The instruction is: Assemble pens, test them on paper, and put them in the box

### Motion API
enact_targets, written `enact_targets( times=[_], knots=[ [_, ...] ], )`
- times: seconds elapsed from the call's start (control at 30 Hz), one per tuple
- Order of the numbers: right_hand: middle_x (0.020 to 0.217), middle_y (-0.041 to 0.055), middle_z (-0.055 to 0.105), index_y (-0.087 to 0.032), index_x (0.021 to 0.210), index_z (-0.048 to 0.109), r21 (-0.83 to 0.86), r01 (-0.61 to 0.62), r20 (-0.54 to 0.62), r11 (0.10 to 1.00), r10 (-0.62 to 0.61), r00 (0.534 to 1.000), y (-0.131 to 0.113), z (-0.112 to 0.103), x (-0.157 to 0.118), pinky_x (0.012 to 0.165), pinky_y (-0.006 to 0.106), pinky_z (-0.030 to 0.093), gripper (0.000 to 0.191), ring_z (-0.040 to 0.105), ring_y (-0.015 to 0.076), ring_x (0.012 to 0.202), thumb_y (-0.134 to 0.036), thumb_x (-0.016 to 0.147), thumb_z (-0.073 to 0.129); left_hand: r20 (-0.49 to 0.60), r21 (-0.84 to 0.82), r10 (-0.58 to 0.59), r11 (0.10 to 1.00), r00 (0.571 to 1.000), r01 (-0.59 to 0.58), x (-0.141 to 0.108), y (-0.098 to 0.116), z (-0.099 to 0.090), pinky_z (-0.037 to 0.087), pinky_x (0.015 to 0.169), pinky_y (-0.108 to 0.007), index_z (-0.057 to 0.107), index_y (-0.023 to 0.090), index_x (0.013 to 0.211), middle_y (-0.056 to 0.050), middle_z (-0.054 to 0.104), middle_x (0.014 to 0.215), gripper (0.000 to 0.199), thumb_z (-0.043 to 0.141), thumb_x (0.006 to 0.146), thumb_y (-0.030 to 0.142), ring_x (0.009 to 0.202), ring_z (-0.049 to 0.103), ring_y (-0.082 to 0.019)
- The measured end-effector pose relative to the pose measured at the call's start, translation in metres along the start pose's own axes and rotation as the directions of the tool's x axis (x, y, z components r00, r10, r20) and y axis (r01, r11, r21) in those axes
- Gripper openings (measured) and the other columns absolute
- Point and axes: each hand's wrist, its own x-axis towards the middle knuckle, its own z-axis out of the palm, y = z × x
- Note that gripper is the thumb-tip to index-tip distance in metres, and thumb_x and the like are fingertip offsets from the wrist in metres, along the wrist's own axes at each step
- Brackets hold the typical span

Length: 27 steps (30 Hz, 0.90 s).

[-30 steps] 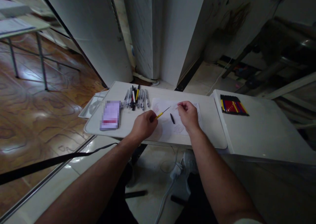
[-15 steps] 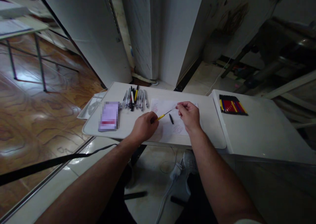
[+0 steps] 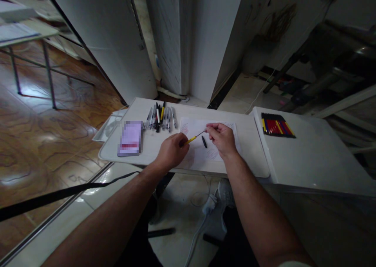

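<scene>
My left hand (image 3: 173, 150) is closed around the yellow barrel of a pen (image 3: 192, 139), which tilts up to the right over the paper. A thin dark refill (image 3: 201, 133) sticks out of the barrel's upper end. My right hand (image 3: 222, 138) pinches the refill's far end between thumb and fingertips; the tip itself is hidden. Just below the refill, a short black pen part (image 3: 204, 142), perhaps a cap or grip, lies on a white sheet of paper (image 3: 192, 157) marked with reddish scribbles.
Several clear, black, white and yellow pens (image 3: 160, 117) lie in a group at the table's back left. A blurred-out purple item (image 3: 131, 137) is left of them. On the adjoining white surface (image 3: 311, 161) rests a pack of coloured pens (image 3: 277, 125). A black strap (image 3: 88, 186) crosses the lower left.
My right hand has moved slightly left toward my left hand, so less of the refill shows between them. My left hand has stayed in place.
</scene>
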Motion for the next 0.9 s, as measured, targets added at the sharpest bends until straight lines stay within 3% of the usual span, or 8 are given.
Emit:
enact_targets(
  times=[0.63,0.9],
  knots=[
    [0.054,-0.0032,0.059,-0.017,0.067,0.065,-0.029,-0.062,0.108,0.998,0.065,0.992,0.007,0.008,-0.007,0.042,0.021,0.031,0.018,0.044,0.007,0.044,-0.032,0.063,0.073,0.012,-0.001,-0.003,1.0,1.0,0.003,-0.002,0.002,-0.001,0.04,0.064,-0.027,0.06,0.019,0.078,-0.003,0.065,0.077,0.004,0.059,0.078,0.023,0.069,0.056,-0.016],
    [0.062,-0.0018,0.063,-0.016,0.08,0.068,0.006,-0.073,0.112,0.997,0.072,0.991,0.009,0.007,-0.003,0.044,0.02,0.035,0.027,0.048,0.0081,0.048,-0.035,0.063,0.075,0.013,0.004,0.003,1.0,1.0,-0.003,-0.001,-0.001,0.0,0.041,0.065,-0.028,0.061,0.02,0.081,-0.003,0.067,0.078,0.007,0.057,0.081,0.025,0.069,0.058,-0.017]
  ],
)
